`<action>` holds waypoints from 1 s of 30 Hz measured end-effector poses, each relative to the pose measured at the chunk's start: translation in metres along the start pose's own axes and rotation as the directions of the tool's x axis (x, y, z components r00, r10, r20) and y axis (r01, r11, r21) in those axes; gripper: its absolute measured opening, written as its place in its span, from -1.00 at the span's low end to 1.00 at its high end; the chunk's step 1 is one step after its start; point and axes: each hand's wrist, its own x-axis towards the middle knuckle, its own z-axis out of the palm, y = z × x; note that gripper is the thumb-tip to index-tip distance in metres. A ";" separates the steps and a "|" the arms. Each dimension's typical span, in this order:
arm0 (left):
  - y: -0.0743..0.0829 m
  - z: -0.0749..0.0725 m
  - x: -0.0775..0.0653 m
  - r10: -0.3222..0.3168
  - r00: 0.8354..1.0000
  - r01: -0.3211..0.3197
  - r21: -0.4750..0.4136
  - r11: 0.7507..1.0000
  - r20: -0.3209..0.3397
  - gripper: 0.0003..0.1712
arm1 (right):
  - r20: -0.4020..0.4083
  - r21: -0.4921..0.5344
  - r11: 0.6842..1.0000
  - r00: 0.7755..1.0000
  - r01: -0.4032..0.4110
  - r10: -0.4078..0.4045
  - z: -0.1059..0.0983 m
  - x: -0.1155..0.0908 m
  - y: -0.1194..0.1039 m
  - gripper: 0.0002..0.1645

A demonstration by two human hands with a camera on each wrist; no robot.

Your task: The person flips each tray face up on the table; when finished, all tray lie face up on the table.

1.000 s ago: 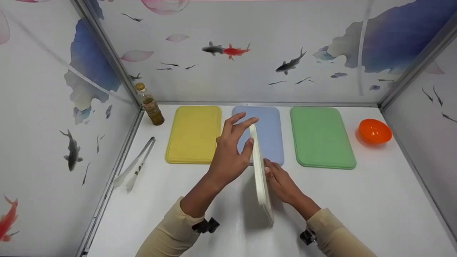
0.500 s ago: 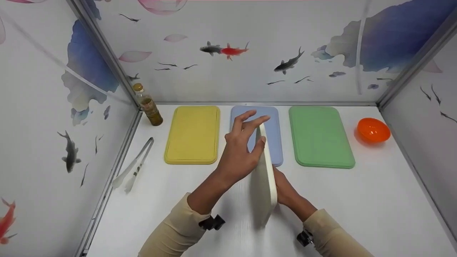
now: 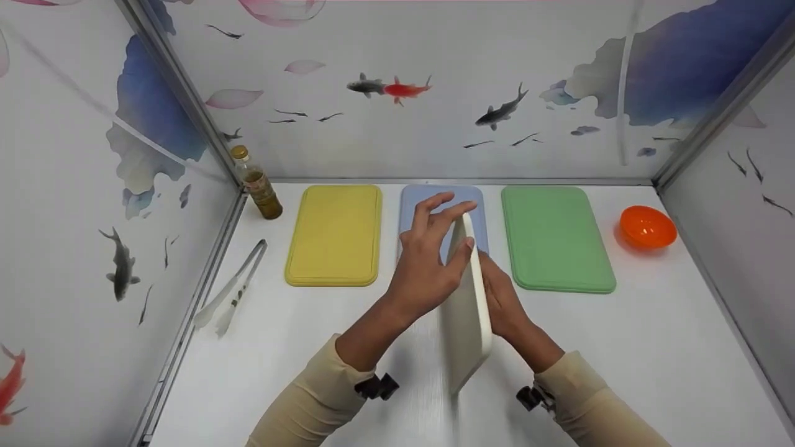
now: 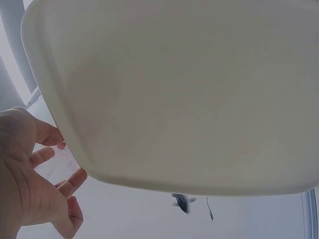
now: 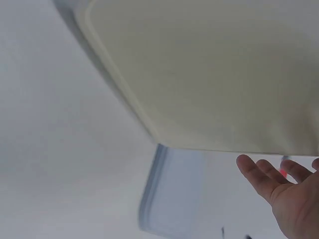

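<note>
A cream cutting board [image 3: 466,329] stands on edge between my hands, its top edge toward the head camera. My left hand [image 3: 428,267] pinches its upper far corner; the thumb lies on the near side of the edge, with two fingers reaching over the far end. In the left wrist view, fingertips meet the rim of the board [image 4: 169,99]. My right hand [image 3: 506,298] is at the board's right face, its fingertips partly hidden behind it. The right wrist view shows the right hand's fingers [image 5: 256,174] extended close to the board's edge.
Behind lie a yellow board [image 3: 333,236], a blue board [image 3: 413,208] partly covered by my left hand, and a green board [image 3: 557,239]. An orange bowl [image 3: 647,228] sits at right. Tongs [image 3: 233,288] and an oil bottle [image 3: 258,186] are at left. Walls enclose the table.
The cream board has shifted right and tilted so more of its left face shows. My left hand moved right with it. My right hand slid farther up along the board's right side.
</note>
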 end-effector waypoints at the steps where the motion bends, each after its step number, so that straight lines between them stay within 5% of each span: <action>1: 0.000 0.001 0.000 -0.002 1.000 0.002 0.003 1.000 -0.002 -0.42 | -0.012 0.009 1.000 1.000 0.028 -0.028 -0.003 0.007 -0.008 -0.26; 5: -0.001 0.004 0.000 -0.021 1.000 0.021 0.003 1.000 -0.007 -0.43 | -0.023 0.018 0.994 0.994 0.110 -0.109 -0.016 0.030 -0.035 0.01; 11: -0.002 0.005 0.001 -0.029 1.000 0.029 -0.011 1.000 -0.005 -0.43 | 0.000 -0.052 0.982 0.983 0.184 -0.184 -0.031 0.052 -0.067 -0.01; 21: -0.015 0.010 0.003 -0.054 0.998 0.055 -0.141 0.988 0.013 -0.55 | 0.083 -0.091 0.984 0.986 0.153 -0.146 -0.037 0.057 -0.083 -0.21; 26: -0.029 0.022 -0.003 -0.039 0.999 0.046 -0.299 0.953 0.030 -0.66 | 0.094 -0.115 0.990 0.993 0.075 -0.064 -0.040 0.056 -0.089 -0.13; 30: -0.041 0.032 -0.012 -0.071 0.996 0.088 -0.339 0.937 0.062 -0.64 | 0.087 -0.120 0.991 0.995 0.066 -0.055 -0.042 0.055 -0.091 -0.13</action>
